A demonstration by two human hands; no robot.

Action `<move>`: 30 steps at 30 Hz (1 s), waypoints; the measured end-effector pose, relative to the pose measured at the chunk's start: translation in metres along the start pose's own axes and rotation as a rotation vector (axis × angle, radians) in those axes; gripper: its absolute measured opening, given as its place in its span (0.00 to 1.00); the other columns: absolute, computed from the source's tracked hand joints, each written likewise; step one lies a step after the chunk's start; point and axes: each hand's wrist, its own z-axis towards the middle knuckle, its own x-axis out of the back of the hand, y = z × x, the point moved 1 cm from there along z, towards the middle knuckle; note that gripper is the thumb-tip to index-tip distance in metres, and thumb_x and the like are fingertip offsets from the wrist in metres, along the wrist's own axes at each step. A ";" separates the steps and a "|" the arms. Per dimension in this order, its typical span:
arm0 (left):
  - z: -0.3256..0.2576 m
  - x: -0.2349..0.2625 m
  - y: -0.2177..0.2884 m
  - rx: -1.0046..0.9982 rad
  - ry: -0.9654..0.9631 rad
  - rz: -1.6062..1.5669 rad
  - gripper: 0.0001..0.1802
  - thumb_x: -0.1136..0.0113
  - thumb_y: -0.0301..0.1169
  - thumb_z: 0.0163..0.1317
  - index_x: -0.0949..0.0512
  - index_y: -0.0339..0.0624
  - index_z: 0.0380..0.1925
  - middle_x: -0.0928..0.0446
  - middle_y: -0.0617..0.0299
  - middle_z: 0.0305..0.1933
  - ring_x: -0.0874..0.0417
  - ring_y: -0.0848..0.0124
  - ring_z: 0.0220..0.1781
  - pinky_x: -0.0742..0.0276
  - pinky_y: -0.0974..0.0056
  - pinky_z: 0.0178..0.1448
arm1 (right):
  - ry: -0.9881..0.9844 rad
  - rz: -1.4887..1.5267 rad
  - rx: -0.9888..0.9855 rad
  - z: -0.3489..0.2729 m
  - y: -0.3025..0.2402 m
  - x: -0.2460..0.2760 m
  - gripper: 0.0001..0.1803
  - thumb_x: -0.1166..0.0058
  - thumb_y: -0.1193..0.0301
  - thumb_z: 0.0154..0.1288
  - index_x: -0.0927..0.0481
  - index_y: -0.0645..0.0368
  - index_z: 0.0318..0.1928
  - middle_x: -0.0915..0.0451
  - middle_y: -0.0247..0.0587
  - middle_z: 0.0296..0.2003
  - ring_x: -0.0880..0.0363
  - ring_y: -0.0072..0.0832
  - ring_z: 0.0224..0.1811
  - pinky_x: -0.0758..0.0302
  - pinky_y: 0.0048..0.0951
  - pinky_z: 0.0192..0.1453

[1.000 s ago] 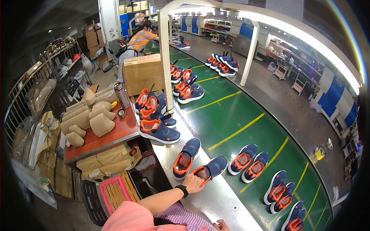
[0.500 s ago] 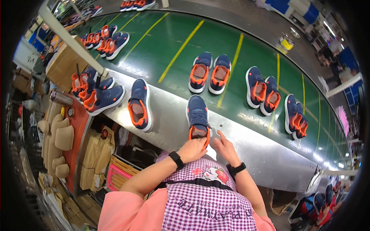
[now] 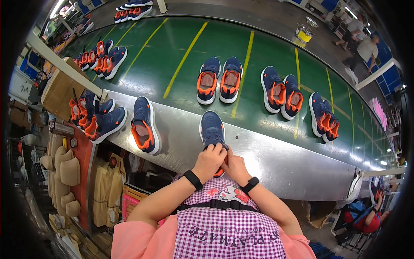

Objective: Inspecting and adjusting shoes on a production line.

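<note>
A green conveyor belt (image 3: 172, 47) with yellow stripes runs across the view. On it sit three pairs of navy-and-orange shoes (image 3: 219, 80) (image 3: 282, 92) (image 3: 324, 117). On the steel ledge (image 3: 276, 159) just below the belt lies a single shoe (image 3: 144, 125). Left of the belt stand a cardboard box (image 3: 58, 88) and stacked tan shoe forms (image 3: 64, 172).

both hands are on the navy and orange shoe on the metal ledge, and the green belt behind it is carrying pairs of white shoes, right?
Not quite: the pairs on the green belt are navy and orange, not white, as the head view shows. The rest holds: the left hand and right hand are both on the navy and orange shoe on the metal ledge.
</note>
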 end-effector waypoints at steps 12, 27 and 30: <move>-0.026 -0.001 -0.023 0.036 -0.070 -0.180 0.13 0.44 0.25 0.50 0.26 0.40 0.38 0.30 0.58 0.32 0.24 0.60 0.34 0.24 0.61 0.34 | -0.057 0.034 -0.117 0.007 0.003 -0.004 0.31 0.53 0.68 0.61 0.40 0.76 0.59 0.22 0.62 0.25 0.20 0.53 0.28 0.24 0.46 0.36; 0.037 -0.042 -0.032 0.037 -0.266 -0.395 0.09 0.46 0.28 0.54 0.19 0.43 0.34 0.19 0.60 0.33 0.21 0.62 0.42 0.32 0.58 0.53 | -0.051 0.011 -0.073 0.007 0.010 -0.025 0.22 0.54 0.64 0.67 0.35 0.72 0.51 0.20 0.58 0.31 0.20 0.53 0.32 0.23 0.47 0.35; 0.042 -0.041 -0.036 0.201 -0.336 -0.527 0.09 0.45 0.25 0.52 0.19 0.43 0.34 0.19 0.60 0.33 0.22 0.59 0.40 0.29 0.58 0.49 | -0.020 0.037 -0.093 0.012 0.007 -0.022 0.22 0.55 0.65 0.67 0.37 0.71 0.52 0.21 0.58 0.31 0.20 0.53 0.31 0.23 0.46 0.35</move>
